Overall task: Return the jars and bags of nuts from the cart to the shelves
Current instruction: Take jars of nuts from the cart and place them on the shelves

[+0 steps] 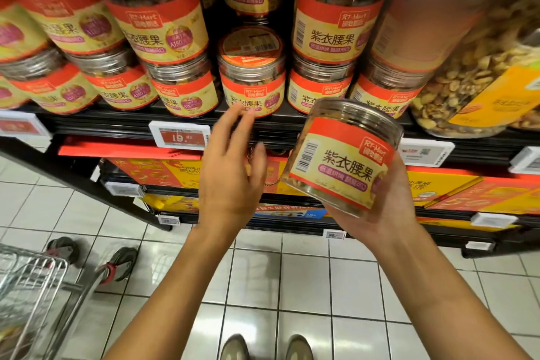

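My right hand (388,204) grips a clear jar of nuts (342,158) with a red and cream label, tilted, just below the shelf edge. My left hand (230,166) is raised with loose, spread fingers and holds nothing. Its fingertips are in front of a single low jar (252,79) on the shelf (131,123). Above that jar is a free slot, while the same jars on both sides are stacked two high. The wire cart (32,295) stands at the lower left; what it holds is blurred.
A big jar of mixed nuts (479,79) with a yellow label stands at the right of the shelf. Price tags (179,136) line the shelf edge. Red and yellow boxes (455,187) fill the lower shelves. White floor tiles and my shoes (264,348) are below.
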The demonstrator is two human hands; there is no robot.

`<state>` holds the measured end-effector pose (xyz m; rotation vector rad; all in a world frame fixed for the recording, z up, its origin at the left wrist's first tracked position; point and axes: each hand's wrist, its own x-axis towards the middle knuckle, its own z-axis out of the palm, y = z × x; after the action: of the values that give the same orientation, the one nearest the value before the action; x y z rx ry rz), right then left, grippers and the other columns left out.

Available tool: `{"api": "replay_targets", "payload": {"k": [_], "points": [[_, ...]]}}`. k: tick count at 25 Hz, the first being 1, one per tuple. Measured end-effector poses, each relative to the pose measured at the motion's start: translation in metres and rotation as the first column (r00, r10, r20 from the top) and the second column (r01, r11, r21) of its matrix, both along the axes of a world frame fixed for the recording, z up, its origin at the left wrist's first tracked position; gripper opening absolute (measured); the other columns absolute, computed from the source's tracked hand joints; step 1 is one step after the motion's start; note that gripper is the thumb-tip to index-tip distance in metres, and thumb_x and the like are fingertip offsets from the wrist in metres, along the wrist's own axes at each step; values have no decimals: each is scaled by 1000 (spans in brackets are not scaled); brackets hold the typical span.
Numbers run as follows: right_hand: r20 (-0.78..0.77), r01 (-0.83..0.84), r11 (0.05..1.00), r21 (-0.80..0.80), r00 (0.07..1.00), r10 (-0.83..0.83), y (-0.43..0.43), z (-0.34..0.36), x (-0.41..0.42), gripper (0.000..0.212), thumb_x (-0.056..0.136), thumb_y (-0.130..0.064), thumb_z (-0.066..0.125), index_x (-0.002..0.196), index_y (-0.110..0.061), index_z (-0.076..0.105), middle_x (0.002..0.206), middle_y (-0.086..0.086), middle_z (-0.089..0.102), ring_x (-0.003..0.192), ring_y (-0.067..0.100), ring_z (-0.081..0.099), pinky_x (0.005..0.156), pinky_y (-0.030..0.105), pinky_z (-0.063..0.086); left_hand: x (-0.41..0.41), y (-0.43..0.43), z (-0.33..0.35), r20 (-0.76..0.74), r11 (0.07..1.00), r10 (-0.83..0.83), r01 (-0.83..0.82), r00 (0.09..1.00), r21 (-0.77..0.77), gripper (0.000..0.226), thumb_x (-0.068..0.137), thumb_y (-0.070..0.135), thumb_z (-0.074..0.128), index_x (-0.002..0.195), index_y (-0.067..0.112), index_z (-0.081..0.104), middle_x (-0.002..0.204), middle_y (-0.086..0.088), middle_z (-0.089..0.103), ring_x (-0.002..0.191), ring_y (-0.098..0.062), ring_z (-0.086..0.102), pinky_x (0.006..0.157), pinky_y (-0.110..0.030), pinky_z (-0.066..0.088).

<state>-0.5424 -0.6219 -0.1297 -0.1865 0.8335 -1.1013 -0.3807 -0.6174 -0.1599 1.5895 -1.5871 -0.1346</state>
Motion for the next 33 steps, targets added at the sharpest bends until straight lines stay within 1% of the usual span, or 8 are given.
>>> {"api": "replay_targets", "payload": {"k": [2,4,8,13,17,23,29,33], "points": [[-100,-25,999,-47,995,20,-6,7,6,55,90,-53,37,62,-23,74,68,-1,72,63,17,71,57,35,59,0,9,23,-585,997,51,-8,810,76,23,92,22,50,104,12,66,98,-5,67,94,-13,63,84,-31,51],[-216,-77,993,-87,975,57,-14,13,16,54,91,-56,33,75,-25,74,77,-1,75,72,18,72,67,37,60,0,13,40,-838,966,-26,229,545,119,34,89,45,49,101,17,64,84,4,71,83,-9,67,72,-20,52],[-417,-219,931,-293,905,82,-14,29,42,55,91,-62,26,88,-35,74,98,-6,74,95,13,69,87,36,55,-15,18,59,-747,928,-174,360,641,93,100,52,67,73,131,14,42,108,5,66,100,-9,64,80,-23,51],[-549,-214,857,-468,831,-92,12,40,45,46,89,-61,34,102,-30,66,103,-10,71,105,5,64,79,11,50,-8,24,57,-772,993,-120,93,624,-79,56,63,42,66,108,13,52,83,17,68,76,4,63,68,-14,49],[-791,-457,791,-406,610,-54,15,45,47,28,99,-5,40,100,-28,57,114,6,64,96,0,57,98,26,45,-2,18,74,-766,987,-134,14,629,-161,70,69,43,62,123,3,41,97,14,61,86,2,60,77,-15,47],[-528,-220,655,-723,787,-319,6,67,61,28,92,-41,34,105,-36,58,115,-17,63,118,0,54,99,19,41,10,-4,90,-780,961,-276,168,561,-219,55,94,37,26,134,-1,25,124,-13,54,116,-22,54,97,-36,46],[-683,-269,722,-637,632,-366,-36,61,71,42,93,-40,31,77,-16,62,90,-17,58,96,-2,57,88,15,44,23,-23,89,-665,985,-161,164,729,-59,39,85,61,17,116,52,38,131,14,37,129,-8,41,110,-39,34],[-660,-191,714,-674,591,-465,-41,52,80,33,89,-42,40,78,-20,62,90,-12,46,96,-1,50,93,17,41,29,-25,74,-678,980,-171,195,715,-42,39,90,53,17,124,47,36,137,9,40,129,-4,41,112,-33,30]]}}
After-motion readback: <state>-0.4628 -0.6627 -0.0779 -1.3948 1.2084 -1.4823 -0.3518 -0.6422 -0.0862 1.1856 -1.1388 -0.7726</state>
